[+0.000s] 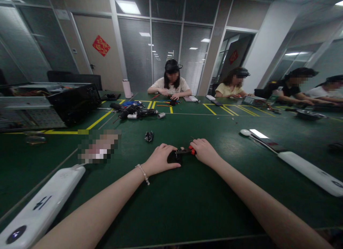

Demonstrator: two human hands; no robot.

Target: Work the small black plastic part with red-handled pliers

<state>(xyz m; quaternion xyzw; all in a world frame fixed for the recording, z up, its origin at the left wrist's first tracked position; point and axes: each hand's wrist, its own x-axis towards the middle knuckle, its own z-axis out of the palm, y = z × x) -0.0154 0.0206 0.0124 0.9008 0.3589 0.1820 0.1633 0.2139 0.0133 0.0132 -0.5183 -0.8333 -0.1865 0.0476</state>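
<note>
Both my hands rest on the green table mat (171, 206) in front of me. My left hand (160, 159), with a bead bracelet on the wrist, is closed over a small black rounded object (174, 157). My right hand (205, 151) is closed around a small tool with a red handle (191, 150) whose dark shaft points left into the black object. A second small black part (149, 136) lies on the mat a little beyond my left hand.
A white power strip (40, 206) lies at near left, another white strip (311, 172) at right. A black equipment case (72, 102) stands at far left. Dark tools (134, 111) lie mid-table. Several people sit working along the far side.
</note>
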